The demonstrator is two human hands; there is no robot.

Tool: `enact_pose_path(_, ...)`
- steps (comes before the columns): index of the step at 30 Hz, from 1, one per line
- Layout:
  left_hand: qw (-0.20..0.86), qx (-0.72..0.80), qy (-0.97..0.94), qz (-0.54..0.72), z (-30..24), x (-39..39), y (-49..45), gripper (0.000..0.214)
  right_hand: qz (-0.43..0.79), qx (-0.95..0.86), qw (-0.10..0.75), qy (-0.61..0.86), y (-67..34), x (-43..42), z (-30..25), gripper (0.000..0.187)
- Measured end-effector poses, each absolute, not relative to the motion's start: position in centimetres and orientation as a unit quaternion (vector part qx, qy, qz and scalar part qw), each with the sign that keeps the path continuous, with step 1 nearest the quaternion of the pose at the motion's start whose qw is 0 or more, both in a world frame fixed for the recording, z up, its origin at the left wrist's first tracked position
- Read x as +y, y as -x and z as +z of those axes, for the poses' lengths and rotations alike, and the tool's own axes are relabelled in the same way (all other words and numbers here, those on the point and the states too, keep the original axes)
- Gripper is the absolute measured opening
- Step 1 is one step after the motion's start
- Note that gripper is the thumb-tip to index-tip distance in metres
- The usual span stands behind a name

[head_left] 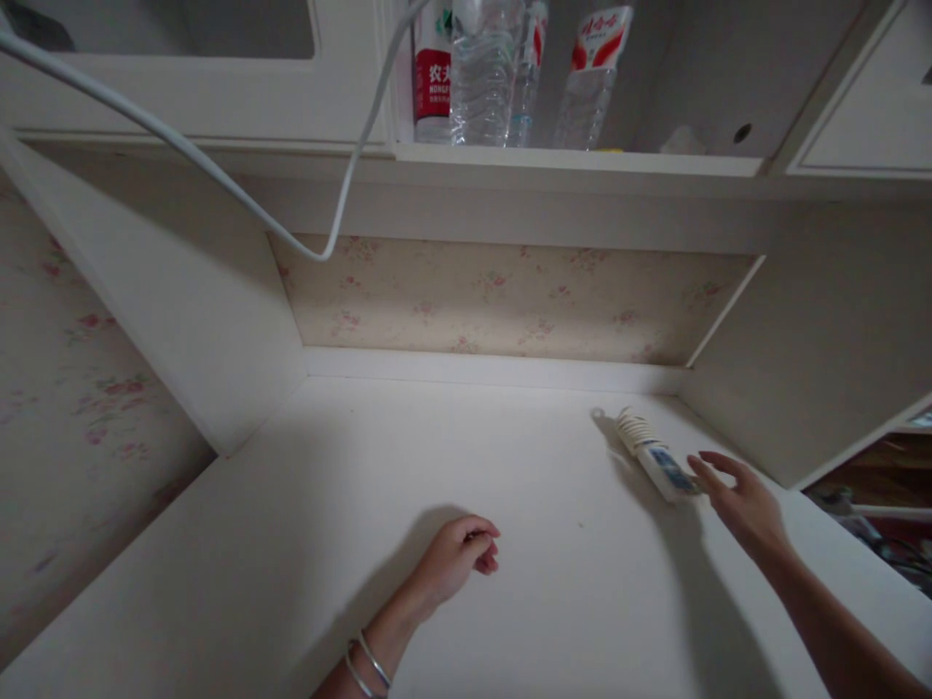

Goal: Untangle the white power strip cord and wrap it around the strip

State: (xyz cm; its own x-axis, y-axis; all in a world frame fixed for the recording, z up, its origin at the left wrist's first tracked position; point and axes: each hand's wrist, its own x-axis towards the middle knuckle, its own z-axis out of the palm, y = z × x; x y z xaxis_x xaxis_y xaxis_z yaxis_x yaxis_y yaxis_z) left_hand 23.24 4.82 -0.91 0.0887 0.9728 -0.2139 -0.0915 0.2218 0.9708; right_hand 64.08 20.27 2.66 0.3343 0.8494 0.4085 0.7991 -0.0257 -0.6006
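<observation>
A long sleeve of stacked white paper cups (645, 447) with a blue printed label lies slantwise on the white desktop, at the right. My right hand (747, 510) is at its near end, fingers stretched out and apart, the fingertips touching or very close to the wrapper. Whether they press on it I cannot tell. Near the middle of the desk, my left hand (455, 553) is curled into a loose fist, and nothing shows in it. Two silvery bangles (368, 665) circle the left wrist.
Overhead, a cabinet shelf (582, 160) holds several clear plastic bottles (487, 78). A white cable (320, 255) loops down in front at the upper left. White side panels (822, 320) bound the desk, with floral wallpaper (495, 291) behind. Cluttered shelving (874, 515) shows at far right.
</observation>
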Motion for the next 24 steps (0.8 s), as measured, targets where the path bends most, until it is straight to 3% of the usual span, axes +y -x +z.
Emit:
enact_pose_path(4,0.593,0.509,-0.413,0.468,-0.6,5.0,-23.2,0.026,0.029,-0.549,0.435,0.713,-59.1,17.3,3.3,0.051)
enact_pose_path(7,0.582,0.509,-0.405,0.488,-0.1,5.1,-23.1,0.026,0.195,-0.525,0.525,0.64,-52.4,14.0,2.9,0.043)
enact_pose_path(11,0.592,0.495,-0.391,0.501,0.2,5.1,-22.9,0.033,0.488,-0.538,0.454,0.516,-41.9,9.8,1.9,0.048)
enact_pose_path(14,0.598,0.483,-0.381,0.514,-0.7,5.4,-22.8,0.036,0.599,-0.555,0.386,0.429,-35.1,8.0,0.9,0.048)
enact_pose_path(19,0.583,0.498,-0.321,0.555,-3.1,6.1,-22.5,0.034,0.589,-0.531,0.435,0.426,-30.2,7.7,-1.6,0.045)
enact_pose_path(24,0.587,0.488,-0.344,0.546,-3.5,6.2,-22.4,0.037,0.618,-0.537,0.419,0.392,-31.1,8.1,-2.1,0.045)
